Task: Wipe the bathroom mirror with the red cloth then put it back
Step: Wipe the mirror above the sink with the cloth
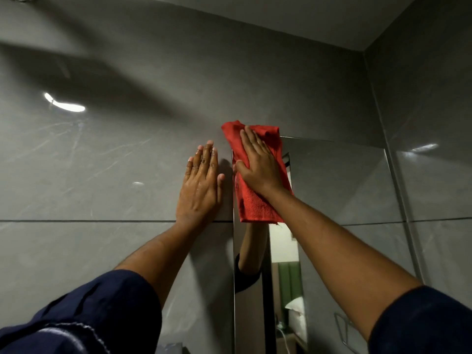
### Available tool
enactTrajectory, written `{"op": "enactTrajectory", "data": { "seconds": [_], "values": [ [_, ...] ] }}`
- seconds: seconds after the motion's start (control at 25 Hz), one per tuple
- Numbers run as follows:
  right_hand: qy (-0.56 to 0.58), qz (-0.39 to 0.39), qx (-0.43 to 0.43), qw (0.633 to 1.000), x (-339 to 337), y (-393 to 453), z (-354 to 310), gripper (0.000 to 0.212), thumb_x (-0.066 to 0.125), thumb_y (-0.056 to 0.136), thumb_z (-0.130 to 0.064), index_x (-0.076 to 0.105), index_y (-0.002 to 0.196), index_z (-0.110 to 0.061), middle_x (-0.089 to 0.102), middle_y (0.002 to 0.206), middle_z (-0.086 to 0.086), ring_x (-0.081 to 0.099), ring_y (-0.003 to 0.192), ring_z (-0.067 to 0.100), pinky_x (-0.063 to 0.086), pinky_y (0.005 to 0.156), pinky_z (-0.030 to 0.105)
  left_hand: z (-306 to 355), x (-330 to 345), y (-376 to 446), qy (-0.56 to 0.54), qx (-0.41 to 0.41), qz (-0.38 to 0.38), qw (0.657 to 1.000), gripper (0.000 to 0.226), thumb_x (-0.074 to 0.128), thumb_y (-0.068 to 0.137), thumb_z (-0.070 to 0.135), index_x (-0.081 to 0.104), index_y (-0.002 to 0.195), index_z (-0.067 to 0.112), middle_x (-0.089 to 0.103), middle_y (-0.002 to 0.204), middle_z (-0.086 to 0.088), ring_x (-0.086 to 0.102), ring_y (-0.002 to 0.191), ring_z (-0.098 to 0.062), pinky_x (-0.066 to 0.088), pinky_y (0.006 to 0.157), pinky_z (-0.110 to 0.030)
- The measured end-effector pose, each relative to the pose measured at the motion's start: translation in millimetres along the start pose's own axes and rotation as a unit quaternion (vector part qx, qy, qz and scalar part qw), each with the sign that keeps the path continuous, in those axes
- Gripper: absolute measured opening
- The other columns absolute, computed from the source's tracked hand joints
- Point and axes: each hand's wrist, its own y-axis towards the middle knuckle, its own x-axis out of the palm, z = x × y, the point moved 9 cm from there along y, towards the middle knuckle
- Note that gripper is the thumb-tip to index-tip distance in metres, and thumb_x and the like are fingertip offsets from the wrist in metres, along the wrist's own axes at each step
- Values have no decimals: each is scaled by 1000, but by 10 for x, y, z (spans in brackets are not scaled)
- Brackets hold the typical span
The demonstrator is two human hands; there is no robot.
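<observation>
The red cloth point(251, 203) is pressed flat against the upper left corner of the mirror point(339, 190), with its top edge over the mirror's frame. My right hand point(258, 164) lies on the cloth, fingers together and thumb hooked round its left edge, holding it to the glass. My left hand point(200, 185) rests flat on the grey wall tile just left of the mirror's edge, fingers straight, holding nothing. The mirror reflects my forearm, a dark sleeve and a room behind.
Glossy grey wall tiles point(102, 162) surround the mirror, with a grout line at wrist height. The side wall point(434, 149) meets it at the right corner. The ceiling point(319, 16) is close above. A wire rack point(344, 330) shows in the reflection low right.
</observation>
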Motion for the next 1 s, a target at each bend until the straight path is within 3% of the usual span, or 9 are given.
{"op": "enactTrajectory", "data": {
  "seconds": [0.2,0.32,0.6,0.76,0.88,1.0],
  "values": [
    [-34,-35,-40,998,-24,200,63,72,46,90,-40,12,150,-22,12,161,1,13,148,19,11,121,43,15,12,8,-8,-1,7,1000,58,18,100,32,11,152,7,5,163,-10,-8,147,-14,-1,124,-34],
    [12,-76,-98,992,-4,164,7,67,44,91,-32,16,150,-19,14,161,3,13,149,18,19,121,48,16,-7,12,-28,5,15,999,58,20,100,30,11,151,6,6,163,-11,-7,147,-15,0,124,-34],
    [16,-163,-224,961,29,-589,-108,65,42,87,-21,21,149,-19,19,160,3,22,146,16,37,112,37,-112,-100,46,-122,-37,48,991,58,21,98,24,13,151,3,9,162,-14,2,151,-24,-1,123,-33],
    [14,-203,-259,944,143,-1217,-116,66,44,88,-21,20,149,-23,16,160,-3,17,146,7,42,109,32,-8,-5,-8,-67,17,-11,998,57,23,99,27,15,151,5,11,162,-14,5,151,-26,1,122,-33],
    [3,-240,-271,932,268,-1644,-149,67,46,89,-24,16,150,-24,15,161,-1,34,141,16,47,101,39,89,129,-179,-4,32,-45,998,59,22,99,31,13,152,6,11,162,-13,5,151,-26,-1,121,-33],
    [18,-279,-261,924,341,-2066,-198,67,39,89,-28,7,148,-31,8,160,-7,58,117,22,53,84,38,142,239,-428,48,-6,-67,997,62,19,99,35,7,152,6,5,163,-13,1,151,-25,-3,121,-35]
  ]
}}
